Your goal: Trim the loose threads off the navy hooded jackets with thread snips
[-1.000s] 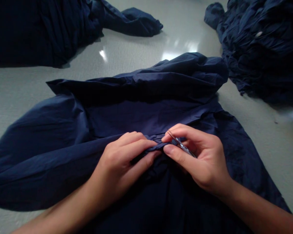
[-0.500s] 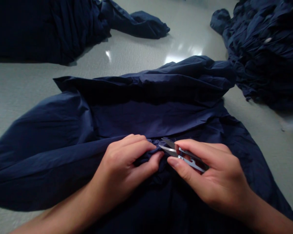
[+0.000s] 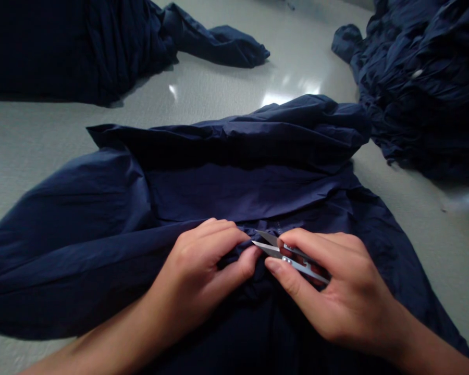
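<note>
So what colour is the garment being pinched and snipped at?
Plain navy blue garment, no pattern; shown in the head view, with silver thread snips.

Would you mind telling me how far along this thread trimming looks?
Done: cannot tell; navy piles lie far left and far right. In hand: left hand pinches a fold of the navy garment; right hand holds open snips at it. Left: this snip.

Head-worn camera, facing forward and down, close above the table (image 3: 42,135)
</note>
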